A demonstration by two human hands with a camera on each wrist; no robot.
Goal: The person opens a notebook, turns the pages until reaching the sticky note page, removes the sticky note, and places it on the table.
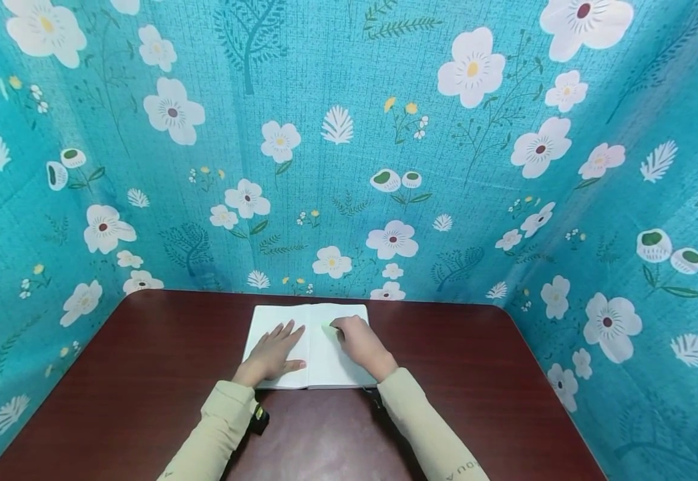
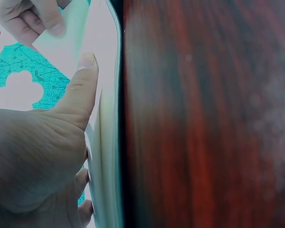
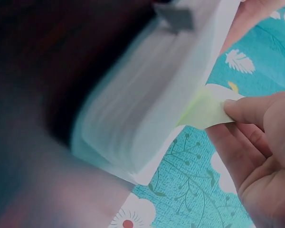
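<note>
An open book with white pages [image 1: 324,367] lies on the table. Flat on its left page, my left hand [image 1: 273,351] rests with the fingers spread, its thumb [image 2: 80,90] near the page's lower edge in the left wrist view. Over the right page is my right hand [image 1: 361,341]. Between thumb and fingers it pinches a pale green paper slip [image 3: 202,111], which looks like a sticky note. The slip's far edge meets the page, but whether it sticks there I cannot tell.
A dark red-brown wooden table [image 1: 457,374] surrounds the book. Behind and at both sides hangs a turquoise floral cloth [image 1: 336,180]. A black wrist device [image 1: 260,419] sits by the left sleeve. A blurred grey tab [image 3: 175,18] shows at the book's edge.
</note>
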